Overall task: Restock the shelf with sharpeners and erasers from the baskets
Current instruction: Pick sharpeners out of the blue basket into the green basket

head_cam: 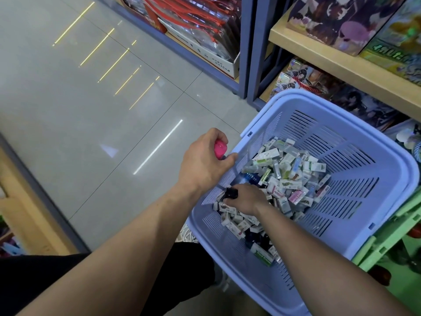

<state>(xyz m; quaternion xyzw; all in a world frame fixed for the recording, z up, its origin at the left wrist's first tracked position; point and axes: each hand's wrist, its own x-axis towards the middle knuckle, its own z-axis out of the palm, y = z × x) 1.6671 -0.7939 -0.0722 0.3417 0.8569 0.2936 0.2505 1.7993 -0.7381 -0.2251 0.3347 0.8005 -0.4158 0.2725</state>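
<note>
In a shop aisle, at the foot of a light wooden shelf (319,55): lavender slotted plastic basket (355,142), one corner toward the person.

Contents: heap of small boxed erasers (289,176), mostly white and green wrappers with a few dark ones. They are piled through the basket's middle and along its near-left side.

Left hand (205,163): outside the basket at its left rim, fingers curled round a small bright-pink plastic item (220,149). Only part of the item shows, so I cannot tell whether it is a sharpener or an eraser. The thumb lies against the rim.

Right hand (245,198): inside the basket, palm down on the heap, fingers pinching a small black item (231,193). Its shape is unclear.

Surroundings: pale green plastic crate (387,240) just beside the basket on the right. The shelf carries illustrated card boxes (337,21). Farther along the aisle, a white cardboard box (224,65) holds clear pouches with red zips (200,21). Glossy grey tiled floor (91,106) shows streaks of reflected light. Black clothing (45,281) shows at the lower left.
</note>
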